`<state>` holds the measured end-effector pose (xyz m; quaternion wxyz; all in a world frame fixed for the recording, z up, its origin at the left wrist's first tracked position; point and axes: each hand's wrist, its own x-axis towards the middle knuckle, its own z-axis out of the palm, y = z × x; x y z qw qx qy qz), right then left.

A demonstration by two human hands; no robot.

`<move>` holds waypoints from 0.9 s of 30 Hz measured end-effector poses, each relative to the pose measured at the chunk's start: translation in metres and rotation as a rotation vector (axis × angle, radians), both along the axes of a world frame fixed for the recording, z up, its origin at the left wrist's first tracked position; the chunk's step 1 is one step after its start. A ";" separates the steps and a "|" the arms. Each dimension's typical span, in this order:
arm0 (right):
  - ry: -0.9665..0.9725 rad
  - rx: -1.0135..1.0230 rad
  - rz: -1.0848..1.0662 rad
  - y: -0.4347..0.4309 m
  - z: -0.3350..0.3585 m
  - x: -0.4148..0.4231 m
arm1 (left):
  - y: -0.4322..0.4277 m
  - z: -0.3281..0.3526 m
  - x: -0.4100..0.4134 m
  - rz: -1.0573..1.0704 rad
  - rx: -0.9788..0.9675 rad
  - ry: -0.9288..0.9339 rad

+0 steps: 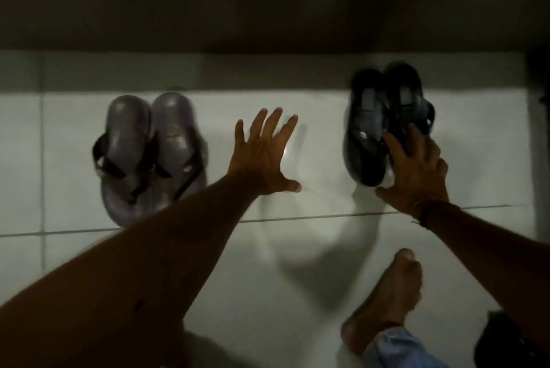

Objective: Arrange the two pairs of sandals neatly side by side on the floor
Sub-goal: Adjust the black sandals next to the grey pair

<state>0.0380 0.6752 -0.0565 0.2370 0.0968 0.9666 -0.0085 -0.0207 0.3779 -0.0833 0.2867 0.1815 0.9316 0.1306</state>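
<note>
A grey pair of flip-flops (148, 156) with black straps lies side by side on the white tiled floor at the left. A black pair of sandals (375, 117) lies at the right, blurred. My right hand (416, 171) rests on the black pair, fingers over the right sandal and thumb at the heel of the left one. My left hand (265, 156) hovers flat between the two pairs with fingers spread, holding nothing and touching neither pair.
A dark wall base (268, 25) runs along the far side just behind the sandals. A bare foot (387, 299) with a denim cuff stands on the tiles at the lower right. A dark object (506, 338) sits in the bottom right corner.
</note>
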 end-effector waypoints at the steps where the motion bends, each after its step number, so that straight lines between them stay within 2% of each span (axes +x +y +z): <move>1: 0.004 0.018 -0.005 0.021 -0.001 -0.005 | 0.023 -0.004 -0.003 -0.009 0.004 -0.001; 5: -0.067 -0.009 -0.062 0.092 -0.010 -0.034 | 0.108 -0.022 -0.015 -0.020 0.001 0.013; 10: -0.236 -0.217 -0.114 0.131 -0.031 -0.062 | 0.164 -0.039 -0.029 -0.017 0.000 0.032; 19: -0.085 -0.217 -0.035 0.123 -0.051 -0.054 | 0.175 -0.045 -0.021 0.068 -0.049 0.025; 27: -0.096 -0.205 -0.025 0.112 -0.051 -0.017 | 0.166 -0.044 0.016 0.094 -0.026 -0.004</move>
